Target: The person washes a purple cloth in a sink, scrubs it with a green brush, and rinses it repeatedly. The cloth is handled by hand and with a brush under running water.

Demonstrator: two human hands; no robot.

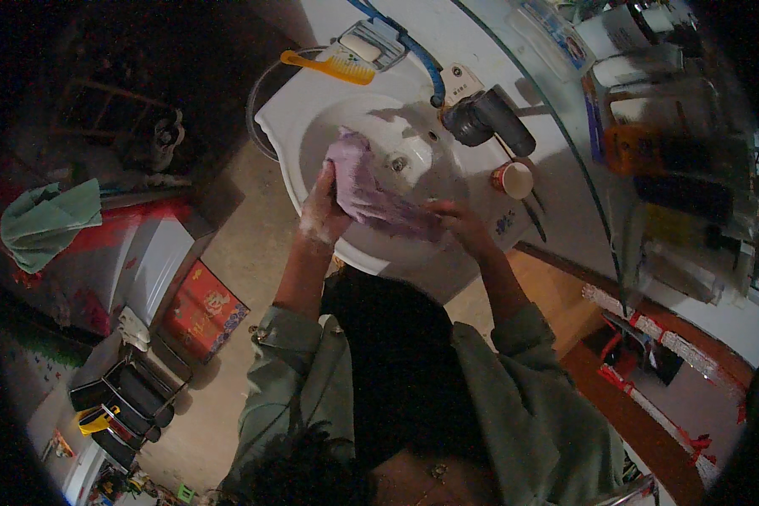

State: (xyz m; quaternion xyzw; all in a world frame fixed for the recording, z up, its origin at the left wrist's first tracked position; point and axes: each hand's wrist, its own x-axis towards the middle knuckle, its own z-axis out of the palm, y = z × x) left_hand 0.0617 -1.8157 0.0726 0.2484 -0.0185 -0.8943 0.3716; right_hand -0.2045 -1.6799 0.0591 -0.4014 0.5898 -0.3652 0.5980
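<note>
Both my hands hold a wet lilac cloth (371,192) over the bowl of a white washbasin (288,160). My left hand (322,211), with soap foam on it, grips the cloth's left end near the basin's front rim. My right hand (457,221) grips the other end at the right, low over the rim. The cloth stretches between the two hands above the drain (398,164). My sleeves are pushed up past the elbows.
A dark tap (485,118) with a blue hose (420,52) stands behind the bowl. A yellow comb (329,66), a soap dish (368,44) and a small cup (513,179) lie on the basin's edge. A glass shelf (649,110) with bottles is at the right. A green towel (49,221) lies left.
</note>
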